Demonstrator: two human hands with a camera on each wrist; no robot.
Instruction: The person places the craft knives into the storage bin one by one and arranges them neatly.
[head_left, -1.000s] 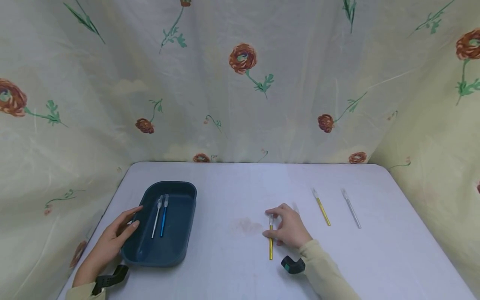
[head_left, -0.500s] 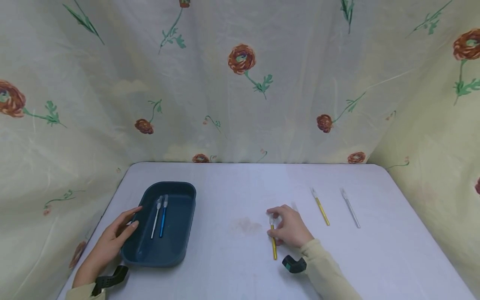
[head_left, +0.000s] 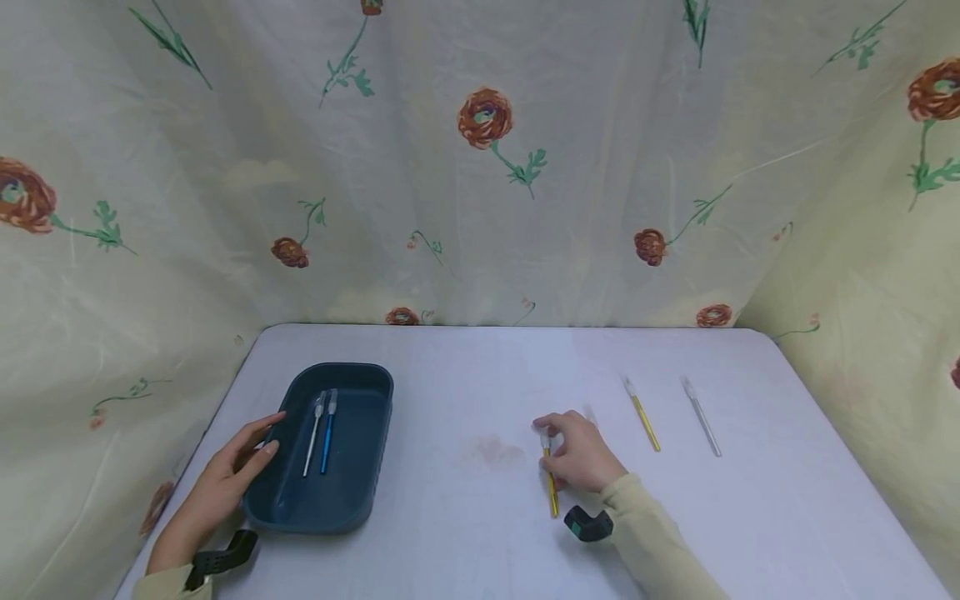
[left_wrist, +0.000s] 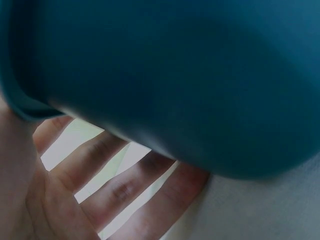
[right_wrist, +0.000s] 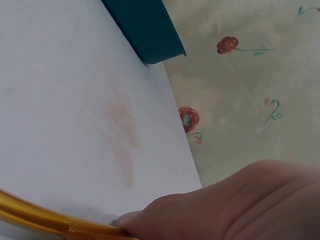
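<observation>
In the head view my right hand (head_left: pixel 581 450) holds a gold craft knife (head_left: pixel 552 496) over the table, thumb and fingers around its upper part. Its clear cap (head_left: pixel 545 439) points away from me. The right wrist view shows the thumb against the knurled grip of the gold knife (right_wrist: pixel 45 220). My left hand (head_left: pixel 225 479) grips the left side of a dark blue tray (head_left: pixel 356 500), thumb at the rim. In the left wrist view the fingers (left_wrist: pixel 125 190) spread against the tray's outer wall (left_wrist: pixel 165 85). A silver craft knife (head_left: pixel 312 442) and a blue one (head_left: pixel 327 437) lie inside the tray.
Another gold craft knife (head_left: pixel 643 421) and a silver one (head_left: pixel 703 421) lie capped on the white table (head_left: pixel 465 383), right of my right hand. A clear tip (head_left: pixel 590 414) shows behind that hand. A floral curtain (head_left: pixel 570 208) borders the table's back and sides.
The lower end of the held gold knife has swung a little to the right, so it now slants. The right hand has barely shifted; the left hand and tray stay put.
</observation>
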